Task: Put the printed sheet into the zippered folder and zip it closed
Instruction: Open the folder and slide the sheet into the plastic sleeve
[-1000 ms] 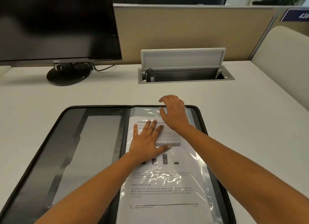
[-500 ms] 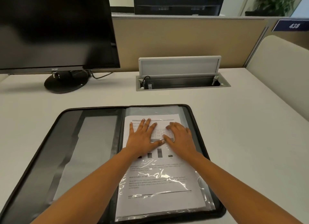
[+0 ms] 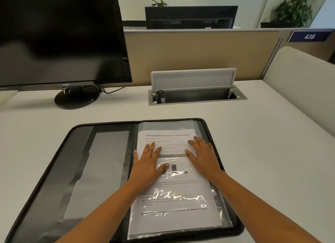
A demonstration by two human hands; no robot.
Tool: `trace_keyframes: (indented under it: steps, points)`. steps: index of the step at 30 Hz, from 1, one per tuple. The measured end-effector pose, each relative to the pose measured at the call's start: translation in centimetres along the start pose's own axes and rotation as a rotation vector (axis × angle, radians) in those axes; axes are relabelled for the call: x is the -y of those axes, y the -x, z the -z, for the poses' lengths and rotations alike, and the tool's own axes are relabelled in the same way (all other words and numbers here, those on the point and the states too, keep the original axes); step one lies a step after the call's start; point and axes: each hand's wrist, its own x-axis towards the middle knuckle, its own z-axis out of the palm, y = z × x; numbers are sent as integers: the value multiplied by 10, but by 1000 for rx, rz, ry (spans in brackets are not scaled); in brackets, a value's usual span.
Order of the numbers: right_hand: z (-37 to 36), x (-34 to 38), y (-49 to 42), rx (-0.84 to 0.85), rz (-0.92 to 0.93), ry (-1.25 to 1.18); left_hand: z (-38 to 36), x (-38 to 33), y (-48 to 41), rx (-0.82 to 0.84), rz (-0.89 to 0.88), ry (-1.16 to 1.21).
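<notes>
Two hands lie flat and spread on the printed sheet [image 3: 174, 193]: the left hand [image 3: 148, 163] presses near its left edge and the right hand [image 3: 203, 155] near its right edge, fingers straight and pointing away from the person. That sheet lies in the right half of the open black folder [image 3: 72, 170], with glossy clear plastic catching the light across its lower part; whether the plastic covers its top too, I cannot tell. On the folder's left half is a grey pocket panel [image 3: 101, 170]. Beyond the folder, well apart from it, a cable box [image 3: 195, 95] is sunk into the desk [image 3: 262, 143] with its lid [image 3: 192, 78] tipped up and a dark plug inside. At the far left a dark monitor [image 3: 59, 34] stands on a round black base [image 3: 76, 99]. Behind these runs a tan divider [image 3: 199, 50], with a blue plate [image 3: 309, 36] reading 438. Over the divider show another monitor [image 3: 190, 17] and a leafy plant [image 3: 293, 8].
</notes>
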Motion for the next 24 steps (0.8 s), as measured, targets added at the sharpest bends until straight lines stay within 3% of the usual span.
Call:
trace_keyframes:
  steps: [10, 24]
  points:
    - [16, -10, 47, -4, -113, 43, 21, 50, 54, -145, 266, -15]
    - [28, -1, 116, -15, -298, -143, 55, 147, 144, -346, 1001, 331]
